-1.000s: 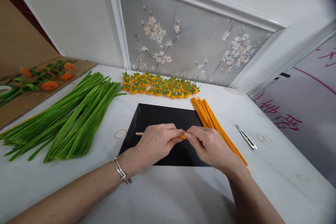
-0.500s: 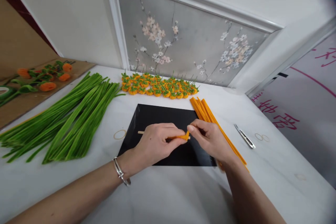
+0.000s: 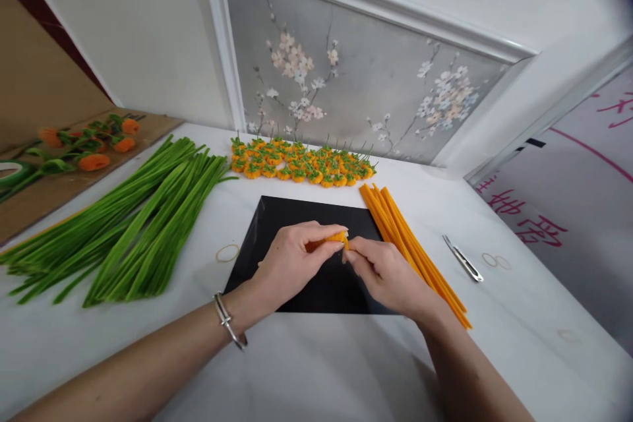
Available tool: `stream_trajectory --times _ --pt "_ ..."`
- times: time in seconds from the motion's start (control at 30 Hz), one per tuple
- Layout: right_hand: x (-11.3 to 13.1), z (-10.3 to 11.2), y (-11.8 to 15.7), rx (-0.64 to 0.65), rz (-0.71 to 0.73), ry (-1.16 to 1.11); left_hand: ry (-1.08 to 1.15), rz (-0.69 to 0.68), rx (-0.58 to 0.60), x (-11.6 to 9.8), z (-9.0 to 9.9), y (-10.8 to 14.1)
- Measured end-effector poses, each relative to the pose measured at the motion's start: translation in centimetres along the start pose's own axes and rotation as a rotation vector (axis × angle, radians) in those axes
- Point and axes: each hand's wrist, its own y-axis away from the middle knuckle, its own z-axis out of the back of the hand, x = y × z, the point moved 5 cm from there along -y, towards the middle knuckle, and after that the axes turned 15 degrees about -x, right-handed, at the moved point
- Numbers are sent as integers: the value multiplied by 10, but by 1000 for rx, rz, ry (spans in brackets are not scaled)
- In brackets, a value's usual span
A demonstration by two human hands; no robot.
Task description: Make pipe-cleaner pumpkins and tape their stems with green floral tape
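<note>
Above the black mat (image 3: 277, 214), my left hand (image 3: 295, 260) is closed around an orange pipe cleaner (image 3: 337, 237), coiled on a thin pale stick that my fingers mostly hide. My right hand (image 3: 388, 271) pinches the loose end of that pipe cleaner just right of the coil. The fingertips of both hands almost meet there. Beside my right hand lies a bundle of straight orange pipe cleaners (image 3: 403, 231), partly covering the mat's right edge.
Green pipe cleaners (image 3: 148, 231) lie in a big pile at left. Small orange pumpkins with green tops (image 3: 299, 161) stand in rows along the wall. Small scissors (image 3: 462, 258) and rubber bands (image 3: 489, 260) lie at right, another rubber band (image 3: 227, 253) left of the mat. Orange flowers (image 3: 93, 161) rest on cardboard.
My left hand has risen slightly and turned, so the stick is now mostly hidden. The right hand has moved down and left, bringing the pipe cleaner's end below the coil.
</note>
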Motion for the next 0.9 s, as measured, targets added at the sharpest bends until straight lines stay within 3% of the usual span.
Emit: stream_trajectory --times 0.23,0.53,0.9 --pt "6 2 2 -25 79 125 -15 -20 61 1 -2 -1" --pt "5 7 1 -184 108 217 -187 -109 142 -3 -6 2" --pt "-6 5 -2 -91 -171 -81 -232 -217 61 -6 -7 7"
